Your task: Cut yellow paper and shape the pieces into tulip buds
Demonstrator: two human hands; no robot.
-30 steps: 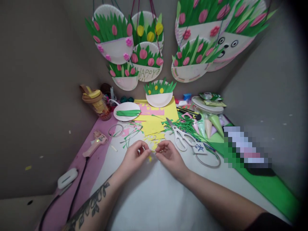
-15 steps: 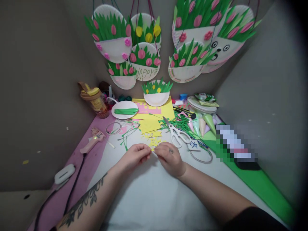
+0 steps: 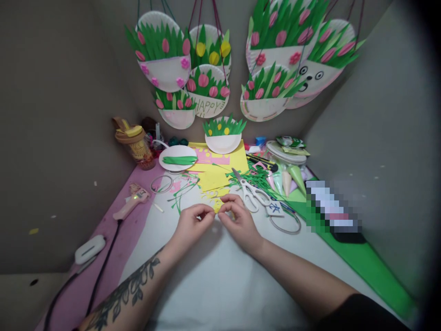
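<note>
My left hand [image 3: 195, 221] is closed in a pinch, thumb against forefinger, over the middle of the table. Facing it, my right hand [image 3: 240, 224] pinches the same way, its other fingers curled loosely. Between the fingertips shows a small yellow paper piece [image 3: 217, 210], mostly covered by the fingers. Just beyond lie yellow paper scraps with cut-outs [image 3: 214, 193] and a yellow paper sheet [image 3: 211, 180]. White-handled scissors [image 3: 254, 192] rest open to the right of my right hand.
A pink glue gun [image 3: 132, 204] lies left on its cord. Behind are a white plate with green strips [image 3: 178, 166], a tumbler [image 3: 135, 142], green paper shreds [image 3: 257, 179] and piping bags [image 3: 286, 183]. A phone [image 3: 339, 214] lies right. Paper-plate flower baskets [image 3: 165, 76] hang on the wall.
Both hands stay together at the same spot. My right fingers have lifted and loosened a little, and the wrists have turned slightly. The view has shifted a little.
</note>
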